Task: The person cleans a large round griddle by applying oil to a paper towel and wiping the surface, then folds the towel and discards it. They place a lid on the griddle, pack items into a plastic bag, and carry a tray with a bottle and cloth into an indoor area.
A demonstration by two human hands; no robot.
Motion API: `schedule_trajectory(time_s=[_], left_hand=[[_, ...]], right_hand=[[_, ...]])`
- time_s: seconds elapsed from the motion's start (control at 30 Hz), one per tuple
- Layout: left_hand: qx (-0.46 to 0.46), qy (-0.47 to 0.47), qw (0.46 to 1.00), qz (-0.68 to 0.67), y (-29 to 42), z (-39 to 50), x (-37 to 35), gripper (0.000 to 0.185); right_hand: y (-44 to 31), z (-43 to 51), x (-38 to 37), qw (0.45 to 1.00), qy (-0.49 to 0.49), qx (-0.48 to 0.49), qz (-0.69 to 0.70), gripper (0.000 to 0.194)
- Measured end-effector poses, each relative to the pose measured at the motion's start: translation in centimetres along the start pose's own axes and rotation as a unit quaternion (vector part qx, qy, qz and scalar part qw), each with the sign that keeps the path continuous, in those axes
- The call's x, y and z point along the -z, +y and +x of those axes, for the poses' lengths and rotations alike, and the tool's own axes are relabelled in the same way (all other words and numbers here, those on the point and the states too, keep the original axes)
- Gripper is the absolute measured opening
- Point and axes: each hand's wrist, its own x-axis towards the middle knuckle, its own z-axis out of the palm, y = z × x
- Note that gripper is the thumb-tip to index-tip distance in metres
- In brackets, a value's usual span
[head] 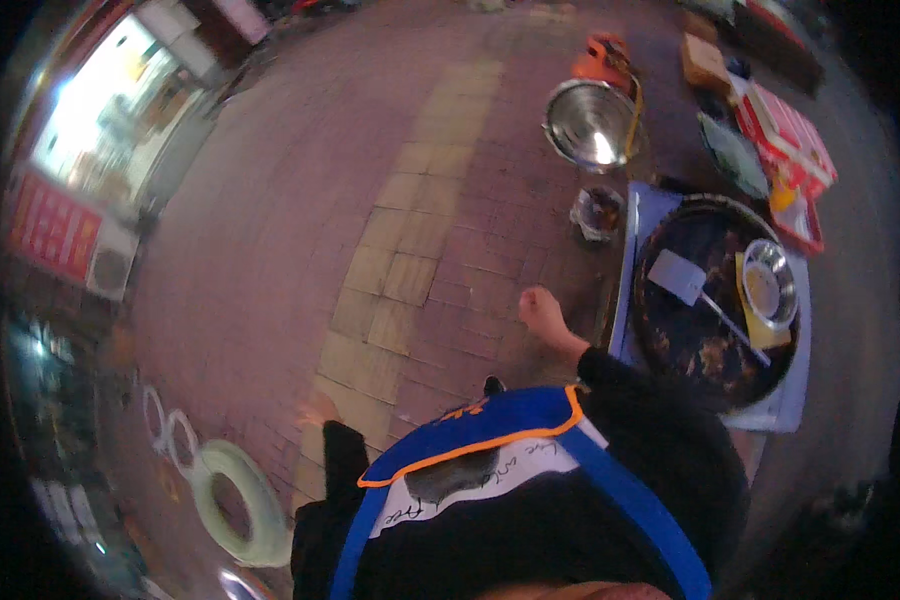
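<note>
My right hand (544, 316) hangs over the paving beside the stall table (784, 412), its fingers curled in and nothing visible in them. Blurred and partly cut off by the sleeve, my left hand (319, 411) is low on the left, over the pale paving strip. A large round dark griddle pan (671, 330) sits on the table, nearest my right hand. Across it lies a flat metal spatula (676, 276) with a long handle. A shiny metal bowl (771, 281) rests on a yellow piece (765, 335) at the pan's right side.
Beyond the table stand a metal basin (592, 124), an orange gas cylinder (602, 60) with a hose, and a bag-lined container (598, 214). Red-and-white boxes (787, 139) are at the right. A coiled pale hose (266, 510) lies left. A lit shop window (112, 112) is farther off.
</note>
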Motion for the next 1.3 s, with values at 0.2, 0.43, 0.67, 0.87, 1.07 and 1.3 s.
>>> schedule_trajectory(time_s=[0.2, 0.43, 0.67, 0.87, 1.07, 1.3], left_hand=[[-0.112, -0.255, 0.958, 0.074, 4.4, 4.4, 3.2, 0.043], [-0.172, -0.259, 0.944, 0.107, 22.4, 19.2, 6.9, 0.045], [-0.207, -0.087, 0.974, 0.009, 54.9, 40.7, 21.8, 0.047], [-0.293, 0.033, 0.911, -0.289, 80.3, 45.0, 37.9, 0.049], [-0.443, -0.018, 0.875, -0.195, 86.0, 38.1, 42.1, 0.060], [-0.392, -0.190, 0.900, -0.016, 83.8, 38.3, 42.0, 0.050]], right_hand=[[0.5, 15.2, -1.3, 0.990, -0.065, -0.121, 0.043, 0.025], [8.7, 33.4, -2.9, 0.986, -0.026, -0.148, -0.066, 0.023], [14.8, 55.8, -2.1, 0.980, 0.001, -0.187, 0.064, 0.026], [27.2, 81.1, 1.5, 0.979, 0.021, -0.203, 0.009, 0.043], [44.9, 101.1, 4.5, 0.914, 0.199, -0.335, 0.110, 0.037], [60.5, 114.2, 4.6, 0.861, 0.074, -0.324, -0.384, 0.059]])
